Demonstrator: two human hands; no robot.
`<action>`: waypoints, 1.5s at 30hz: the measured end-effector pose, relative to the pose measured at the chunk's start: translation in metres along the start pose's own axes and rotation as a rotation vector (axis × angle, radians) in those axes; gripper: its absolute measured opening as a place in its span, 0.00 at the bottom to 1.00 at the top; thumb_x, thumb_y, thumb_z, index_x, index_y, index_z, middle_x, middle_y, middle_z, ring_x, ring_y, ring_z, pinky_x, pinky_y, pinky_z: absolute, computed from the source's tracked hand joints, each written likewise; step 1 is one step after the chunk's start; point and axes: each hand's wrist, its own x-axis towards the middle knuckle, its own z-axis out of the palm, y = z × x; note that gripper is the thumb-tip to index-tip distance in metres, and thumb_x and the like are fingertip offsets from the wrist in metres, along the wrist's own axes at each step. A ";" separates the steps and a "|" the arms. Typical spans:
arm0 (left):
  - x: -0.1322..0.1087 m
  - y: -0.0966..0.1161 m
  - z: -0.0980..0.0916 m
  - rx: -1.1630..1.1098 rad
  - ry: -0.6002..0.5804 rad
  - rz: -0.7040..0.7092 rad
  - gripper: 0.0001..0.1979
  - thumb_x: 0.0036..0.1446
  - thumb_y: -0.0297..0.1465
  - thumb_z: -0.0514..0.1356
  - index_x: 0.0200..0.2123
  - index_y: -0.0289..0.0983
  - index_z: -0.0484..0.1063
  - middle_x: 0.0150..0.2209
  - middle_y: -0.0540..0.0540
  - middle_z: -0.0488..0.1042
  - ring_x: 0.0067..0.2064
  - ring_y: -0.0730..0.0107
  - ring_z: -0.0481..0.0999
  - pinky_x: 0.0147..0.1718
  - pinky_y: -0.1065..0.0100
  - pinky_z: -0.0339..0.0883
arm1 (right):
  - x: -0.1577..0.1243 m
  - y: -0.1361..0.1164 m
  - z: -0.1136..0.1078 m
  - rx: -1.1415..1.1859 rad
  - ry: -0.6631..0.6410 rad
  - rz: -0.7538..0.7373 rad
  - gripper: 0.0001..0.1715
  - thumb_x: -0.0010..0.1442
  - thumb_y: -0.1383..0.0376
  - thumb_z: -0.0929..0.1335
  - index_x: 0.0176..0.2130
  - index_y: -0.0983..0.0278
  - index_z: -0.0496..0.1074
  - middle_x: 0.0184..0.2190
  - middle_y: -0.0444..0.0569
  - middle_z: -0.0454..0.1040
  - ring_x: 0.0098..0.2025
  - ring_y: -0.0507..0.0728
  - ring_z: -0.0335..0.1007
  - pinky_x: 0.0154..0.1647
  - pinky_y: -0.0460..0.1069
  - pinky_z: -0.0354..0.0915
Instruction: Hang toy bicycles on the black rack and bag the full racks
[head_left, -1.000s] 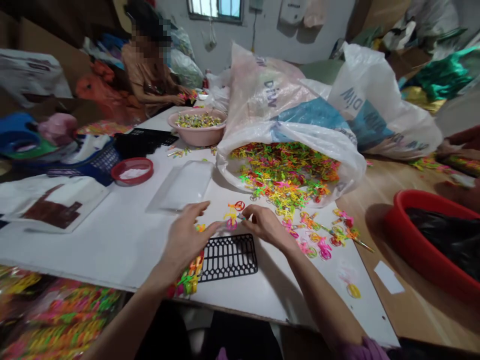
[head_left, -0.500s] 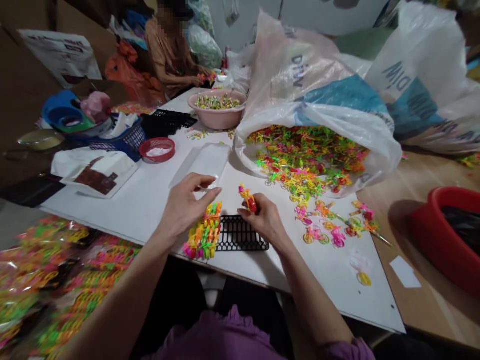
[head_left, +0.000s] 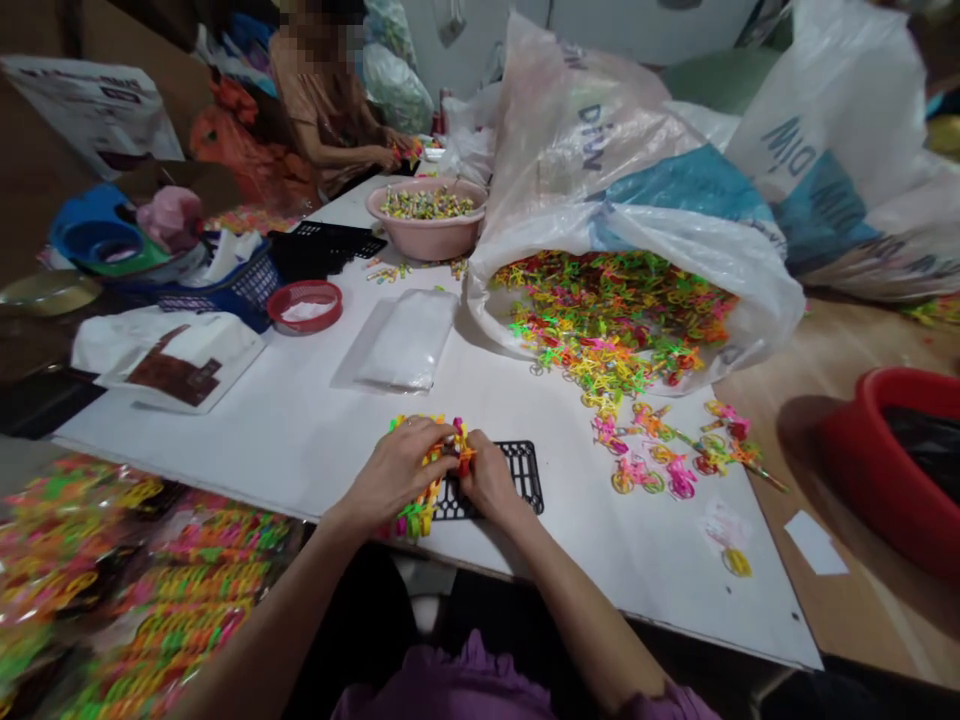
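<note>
Hands now closed together over the black plastic grid (head_left: pixel 521 470): left hand (head_left: pixel 394 470) and right hand (head_left: pixel 487 482) curl around a stack of neon plastic pieces (head_left: pixel 427 492). Likely light, springy; hold by its edges.

Neon pink, yellow and green plastic pieces (head_left: pixel 429 480)

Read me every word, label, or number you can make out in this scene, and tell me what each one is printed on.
"DiW" on the clear plastic sack at the centre of the table.
"DIW" on the white plastic sack to its right.
The other print on that sack's blue band is too blurred to read.
</note>
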 end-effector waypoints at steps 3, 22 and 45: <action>-0.004 -0.001 0.007 0.016 0.069 0.040 0.12 0.59 0.36 0.54 0.43 0.40 0.70 0.37 0.47 0.75 0.40 0.67 0.73 0.41 0.66 0.66 | -0.001 -0.004 0.002 -0.103 -0.058 -0.012 0.11 0.55 0.72 0.61 0.39 0.65 0.65 0.36 0.50 0.68 0.36 0.55 0.66 0.37 0.48 0.62; -0.013 -0.002 0.014 -0.004 0.211 0.115 0.09 0.59 0.34 0.53 0.34 0.39 0.72 0.32 0.49 0.76 0.35 0.71 0.75 0.37 0.71 0.68 | 0.092 0.078 -0.133 -0.836 0.098 0.039 0.17 0.59 0.73 0.58 0.47 0.70 0.67 0.46 0.61 0.68 0.48 0.62 0.62 0.49 0.54 0.55; -0.043 -0.018 -0.045 -0.034 0.289 -0.194 0.14 0.59 0.28 0.49 0.42 0.36 0.72 0.39 0.46 0.72 0.42 0.70 0.72 0.43 0.68 0.65 | -0.024 0.071 -0.110 -0.684 -0.035 -0.163 0.16 0.63 0.69 0.57 0.47 0.61 0.68 0.49 0.51 0.67 0.45 0.55 0.65 0.40 0.46 0.59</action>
